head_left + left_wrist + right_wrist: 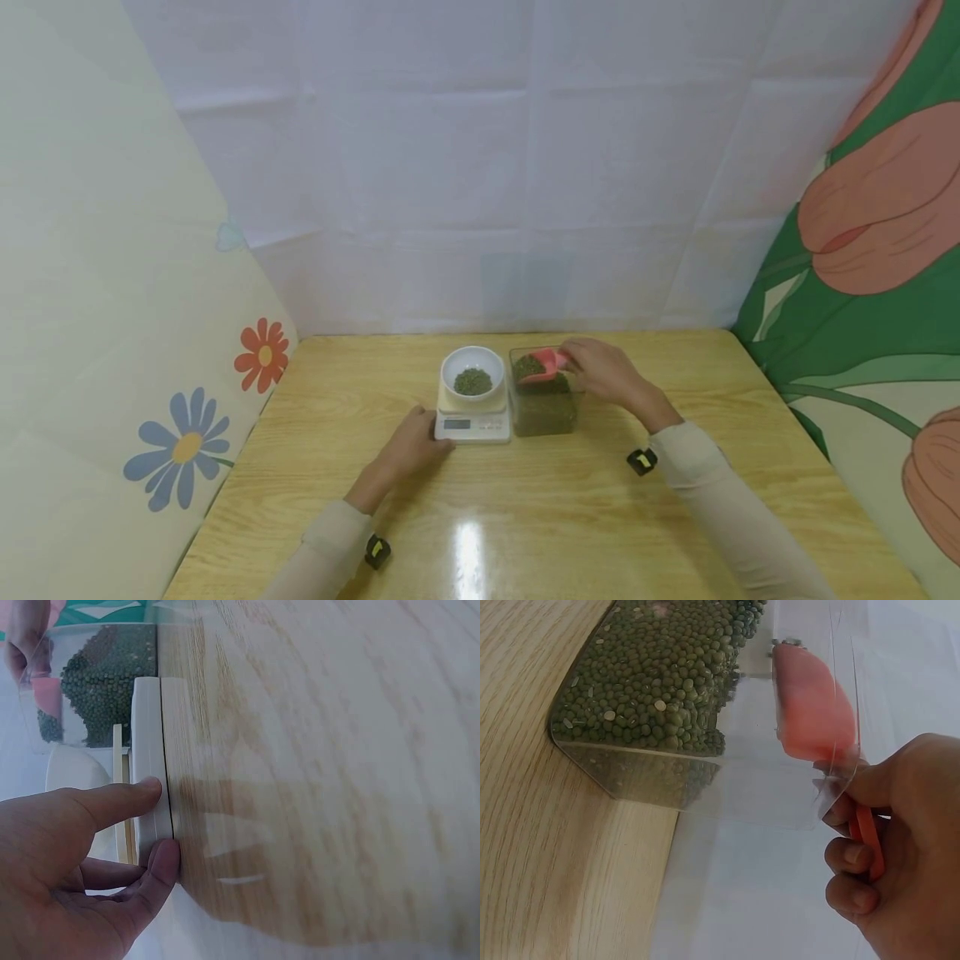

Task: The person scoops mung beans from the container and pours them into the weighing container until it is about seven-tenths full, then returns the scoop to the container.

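My right hand (603,369) grips the handle of a pink scoop (551,364), its fingers curled round it in the right wrist view. The scoop carries green mung beans (529,367) and sits at the mouth of a clear plastic container (645,776), which holds more mung beans (652,682). To the container's left stands a white kitchen scale (472,427), with a white bowl (472,357) on top. A small heap of mung beans (473,382) lies in that bowl. My left hand (414,446) holds the scale's near left corner between thumb and curled fingers.
The wooden table (600,533) reaches to a white cloth backdrop (420,167). Flower-printed cloths (67,292) hang at both sides. A small black device (377,551) sits beside the left wrist, another beside the right.
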Action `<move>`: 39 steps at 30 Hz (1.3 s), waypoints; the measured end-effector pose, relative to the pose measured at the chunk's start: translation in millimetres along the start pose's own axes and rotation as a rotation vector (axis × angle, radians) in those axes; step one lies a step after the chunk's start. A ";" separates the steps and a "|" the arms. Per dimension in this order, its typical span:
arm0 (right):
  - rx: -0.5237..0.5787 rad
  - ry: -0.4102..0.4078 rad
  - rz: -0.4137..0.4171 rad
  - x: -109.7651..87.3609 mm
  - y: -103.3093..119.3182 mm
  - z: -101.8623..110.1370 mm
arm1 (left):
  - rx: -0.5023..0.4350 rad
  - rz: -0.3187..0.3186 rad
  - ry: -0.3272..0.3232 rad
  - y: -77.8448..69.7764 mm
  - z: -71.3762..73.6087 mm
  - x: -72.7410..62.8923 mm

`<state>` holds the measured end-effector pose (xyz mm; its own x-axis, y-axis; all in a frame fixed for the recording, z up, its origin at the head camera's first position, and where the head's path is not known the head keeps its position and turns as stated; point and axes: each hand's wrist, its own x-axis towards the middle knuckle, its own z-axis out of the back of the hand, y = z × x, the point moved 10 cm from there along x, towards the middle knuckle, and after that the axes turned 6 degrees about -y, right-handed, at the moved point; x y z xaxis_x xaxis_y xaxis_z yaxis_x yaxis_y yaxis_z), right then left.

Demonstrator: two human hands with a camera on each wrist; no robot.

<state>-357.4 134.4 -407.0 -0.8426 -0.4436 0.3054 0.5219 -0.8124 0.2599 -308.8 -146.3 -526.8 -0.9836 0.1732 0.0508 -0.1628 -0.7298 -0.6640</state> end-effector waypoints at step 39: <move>0.034 -0.053 -0.020 -5.0 -12.3 9.2 | 0.022 -0.025 -0.001 2.1 -2.2 3.1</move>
<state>-358.4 150.1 -403.2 -0.8449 -0.4063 0.3480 0.5104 -0.8072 0.2967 -312.0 -145.8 -529.7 -0.9793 0.1907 0.0681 -0.1890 -0.7397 -0.6458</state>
